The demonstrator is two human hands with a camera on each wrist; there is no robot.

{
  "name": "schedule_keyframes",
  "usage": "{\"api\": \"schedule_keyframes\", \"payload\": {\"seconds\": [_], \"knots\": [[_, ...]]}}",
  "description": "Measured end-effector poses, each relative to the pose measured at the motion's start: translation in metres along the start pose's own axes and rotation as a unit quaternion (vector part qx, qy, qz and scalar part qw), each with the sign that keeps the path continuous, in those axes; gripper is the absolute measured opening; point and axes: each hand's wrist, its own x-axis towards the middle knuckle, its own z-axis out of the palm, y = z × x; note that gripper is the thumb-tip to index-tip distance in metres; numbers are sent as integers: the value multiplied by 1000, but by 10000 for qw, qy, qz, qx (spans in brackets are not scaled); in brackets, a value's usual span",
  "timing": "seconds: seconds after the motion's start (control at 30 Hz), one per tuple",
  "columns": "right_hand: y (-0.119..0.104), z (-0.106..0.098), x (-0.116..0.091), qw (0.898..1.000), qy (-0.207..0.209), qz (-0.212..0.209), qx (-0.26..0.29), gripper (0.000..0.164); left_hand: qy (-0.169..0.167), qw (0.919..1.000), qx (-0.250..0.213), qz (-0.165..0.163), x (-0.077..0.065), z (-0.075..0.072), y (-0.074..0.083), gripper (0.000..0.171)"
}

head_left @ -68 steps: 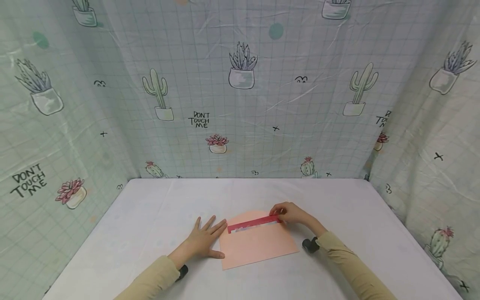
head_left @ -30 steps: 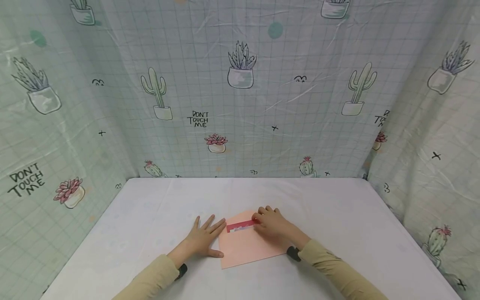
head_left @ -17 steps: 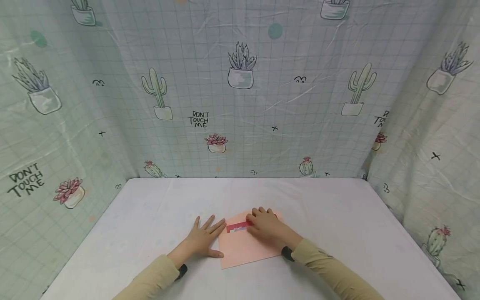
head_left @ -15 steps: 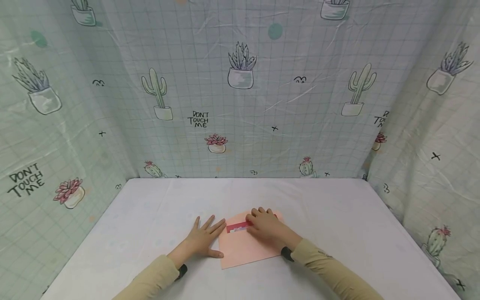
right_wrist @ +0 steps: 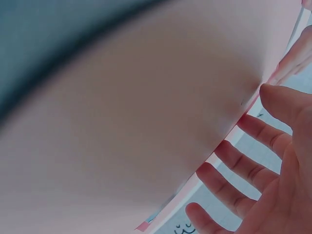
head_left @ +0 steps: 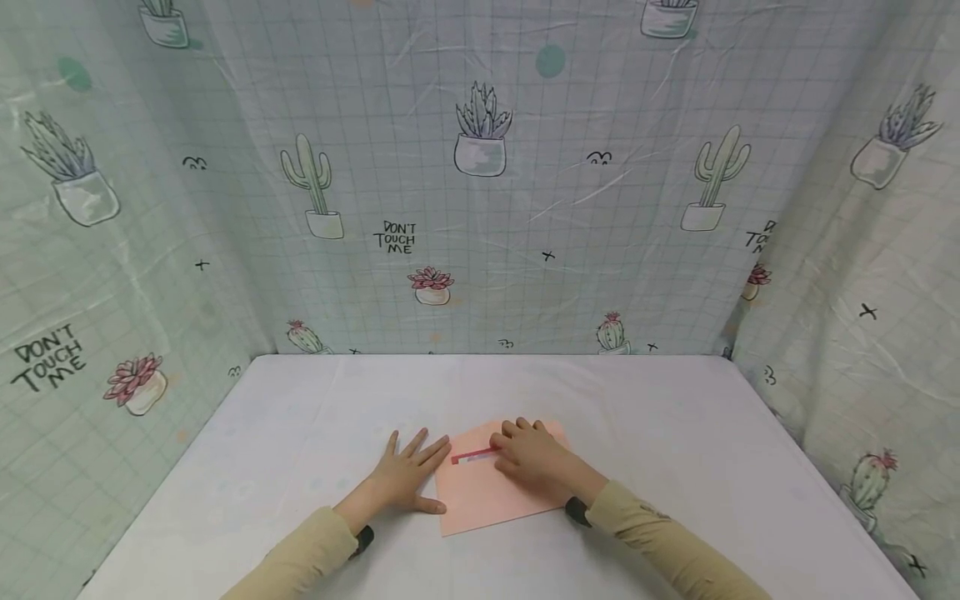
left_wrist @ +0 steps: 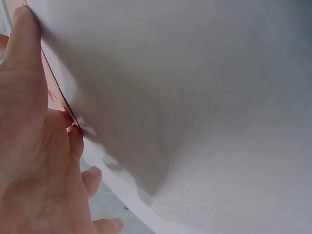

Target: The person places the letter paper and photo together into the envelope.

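A peach envelope [head_left: 487,500] lies slightly askew on the table, its flap spread toward the far side. From its mouth a narrow strip of a red-bordered card [head_left: 468,456] shows; the rest is inside the envelope or under the right hand. My left hand [head_left: 408,475] rests with spread fingers at the envelope's left edge, fingertips and thumb touching it. Over the mouth, right of centre, my right hand [head_left: 531,454] presses on the card's edge with its fingertips. In the right wrist view, this hand's fingers [right_wrist: 234,158] are fairly straight and apart, the thumb separate from them.
A white table [head_left: 337,400] extends around the envelope. A curtain [head_left: 480,233] printed with potted cacti hangs behind it and along both sides. Dark wrist devices [head_left: 577,511] sit by the beige sleeves [head_left: 660,537].
My right hand has moved left from the card's right end to nearer its middle. The card has sunk deeper, its visible red strip now thinner. My left hand stays where it was.
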Motion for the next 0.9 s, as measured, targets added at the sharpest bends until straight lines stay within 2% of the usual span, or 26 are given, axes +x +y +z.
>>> {"api": "schedule_keyframes", "payload": {"seconds": [0.3,0.9], "knots": [[0,3,-4,9996,160,-132,-174,29,12,10000,-55,18,-2,-5,1,91],[2,7,-7,9994,61,-319,-122,28,-59,9997,-231,-21,-2,-5,2,92]]}}
